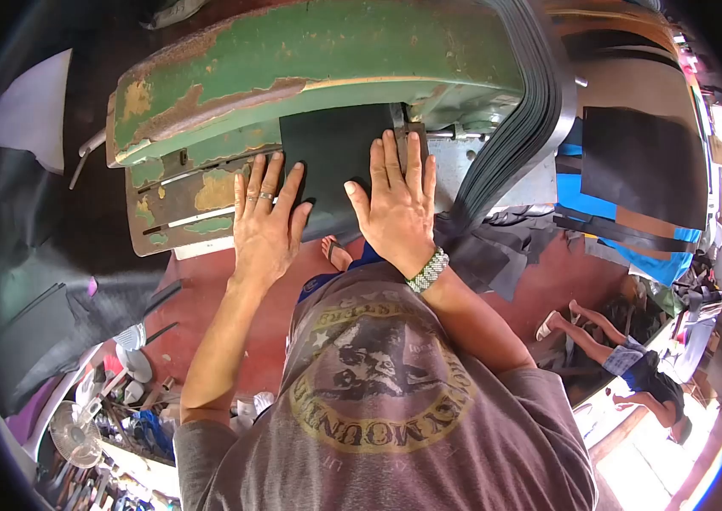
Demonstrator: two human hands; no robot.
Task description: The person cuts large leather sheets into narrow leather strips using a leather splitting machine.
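A black sheet (pixel 329 166), perhaps leather, lies on the worn metal bed (pixel 199 200) of a green machine, its far edge reaching under the green housing (pixel 318 51). My left hand (pixel 267 213) rests flat at the sheet's left edge, fingers extended, a ring on one finger. Across the sheet's right edge lies my right hand (pixel 396 200), fingers spread and pointing at the machine; a beaded bracelet (pixel 428 269) circles that wrist. Neither hand grips anything. To the right, a thick bundle of dark strips (pixel 540 94) hangs over the machine.
Black sheets and blue pieces (pixel 586 196) are stacked at the right. Dark material (pixel 54 332) drapes at the left, near a fan (pixel 75 433). Black scraps (pixel 497 251) lie below the machine's right side. Another person (pixel 633 366) is at the lower right.
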